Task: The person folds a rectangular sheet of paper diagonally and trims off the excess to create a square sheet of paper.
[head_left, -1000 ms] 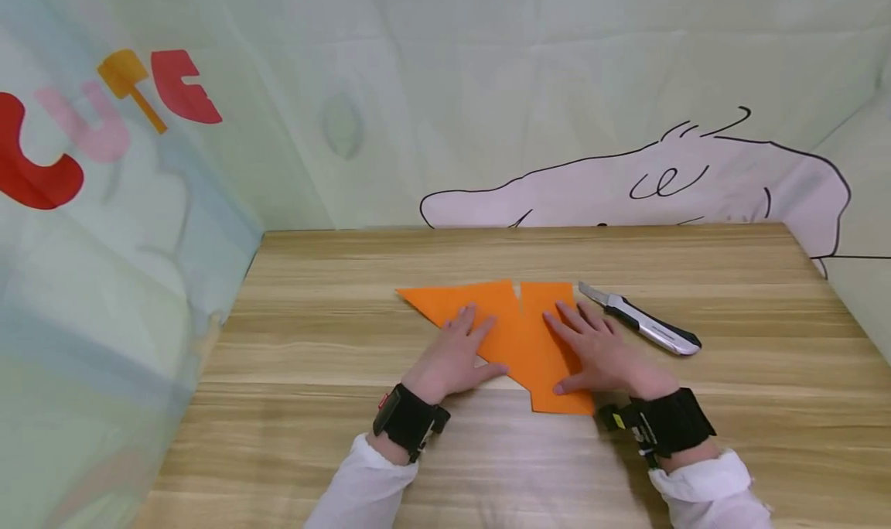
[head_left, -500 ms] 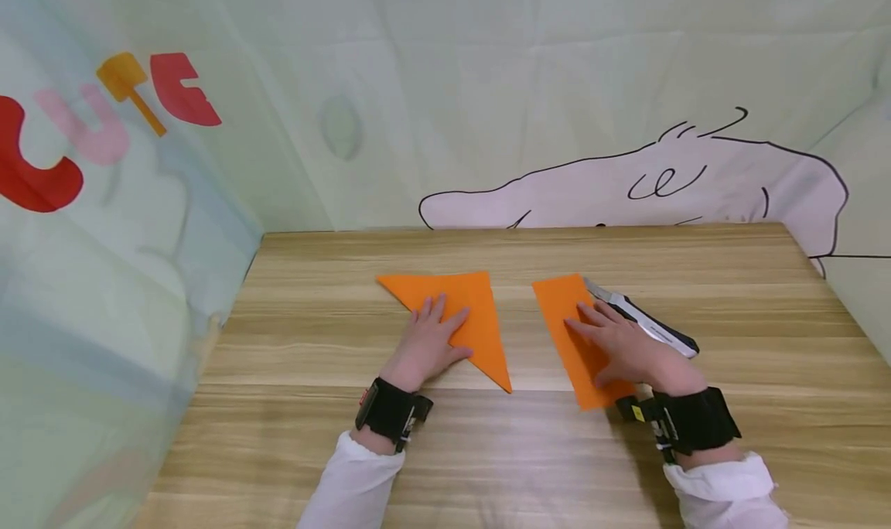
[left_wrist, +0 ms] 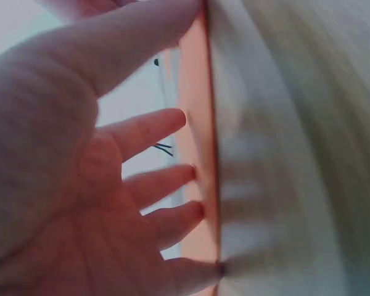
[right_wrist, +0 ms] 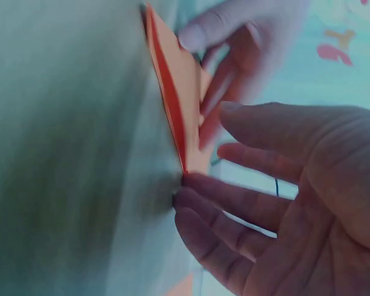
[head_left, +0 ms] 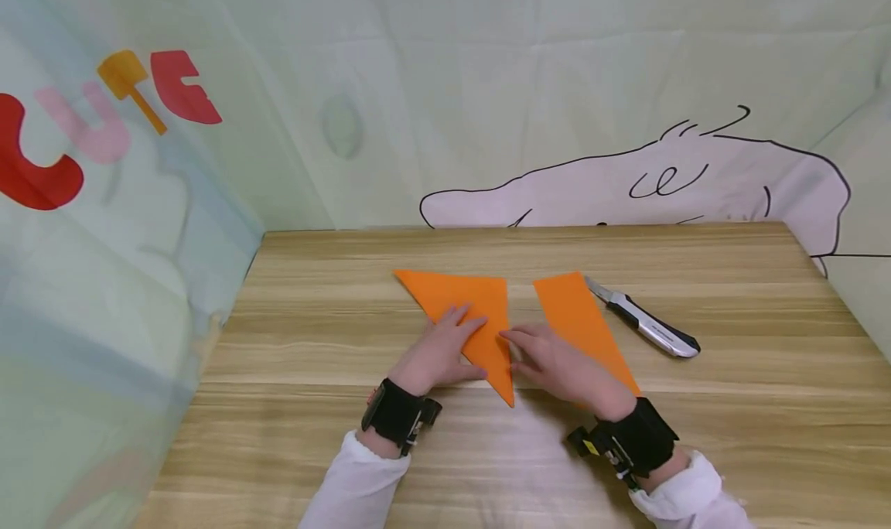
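A folded orange paper triangle (head_left: 480, 293) lies on the table in the head view. My left hand (head_left: 438, 353) rests on it with fingers spread, and the left wrist view shows those fingertips against the paper (left_wrist: 195, 80). From the right, my right hand (head_left: 560, 363) touches the triangle's upright edge with its fingertips. The right wrist view shows two layers slightly parted along that edge of the triangle (right_wrist: 184, 86), the right thumb held away from the fingers. Right of the triangle is a separate orange paper strip (head_left: 581, 312), its lower part partly hidden by the right hand.
A utility knife (head_left: 650, 324), blade out, lies right of the strip with its tip close to the strip's top corner. The wood-grain table (head_left: 313, 320) ends at the back against a printed cloth backdrop (head_left: 452, 88).
The orange paper pieces moved apart. My left hand shifted left and then back a little right with the triangle. My right hand left the strip and moved left to the triangle's edge.
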A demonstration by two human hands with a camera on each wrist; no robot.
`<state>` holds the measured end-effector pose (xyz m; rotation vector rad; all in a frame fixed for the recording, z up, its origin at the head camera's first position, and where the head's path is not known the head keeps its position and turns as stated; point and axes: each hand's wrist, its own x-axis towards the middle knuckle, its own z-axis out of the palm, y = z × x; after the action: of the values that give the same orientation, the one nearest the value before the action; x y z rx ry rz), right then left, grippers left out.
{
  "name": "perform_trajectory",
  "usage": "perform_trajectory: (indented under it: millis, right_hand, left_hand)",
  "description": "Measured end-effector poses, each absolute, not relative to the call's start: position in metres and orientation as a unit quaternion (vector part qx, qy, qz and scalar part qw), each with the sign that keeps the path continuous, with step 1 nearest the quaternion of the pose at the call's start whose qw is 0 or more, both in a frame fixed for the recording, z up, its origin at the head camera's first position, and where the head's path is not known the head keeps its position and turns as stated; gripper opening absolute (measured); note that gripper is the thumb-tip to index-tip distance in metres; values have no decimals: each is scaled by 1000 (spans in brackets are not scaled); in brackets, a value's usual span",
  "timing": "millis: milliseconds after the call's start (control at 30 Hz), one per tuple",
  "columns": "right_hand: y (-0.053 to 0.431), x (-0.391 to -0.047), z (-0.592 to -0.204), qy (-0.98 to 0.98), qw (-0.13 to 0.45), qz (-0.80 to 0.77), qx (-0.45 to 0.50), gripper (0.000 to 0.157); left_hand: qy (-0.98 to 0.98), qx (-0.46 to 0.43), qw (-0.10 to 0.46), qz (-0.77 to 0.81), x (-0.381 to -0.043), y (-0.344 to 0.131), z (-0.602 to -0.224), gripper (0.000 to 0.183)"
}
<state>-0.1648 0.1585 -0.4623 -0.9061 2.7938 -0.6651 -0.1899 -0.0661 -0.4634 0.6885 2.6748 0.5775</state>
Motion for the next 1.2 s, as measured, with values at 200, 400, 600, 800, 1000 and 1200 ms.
perform_trajectory:
  millis: [200, 400, 600, 800, 1000, 1200]
  right_hand:
    - [145, -157, -474, 948, 4, -150, -280, 64]
    - [146, -156, -477, 956, 2, -113, -272, 70]
    - [158, -162, -472, 943, 11, -134, -303, 51]
    - [164, -165, -472, 930, -39, -180, -318, 48]
    - [166, -169, -474, 939, -14, -235, -252, 78]
    - [171, -176, -465, 942, -17, -284, -179, 76]
  left_hand:
    - [939, 212, 110, 247, -196, -73, -464, 72]
    - [955, 146, 88, 242, -208, -99, -467, 88]
    - [963, 90, 70, 242, -212, -120, -466, 101]
    - [960, 109, 37, 254, -212, -120, -461, 85]
    - [951, 155, 67, 257, -215, -120, -458, 31]
    - [929, 181, 101, 307, -216, -129, -448, 18]
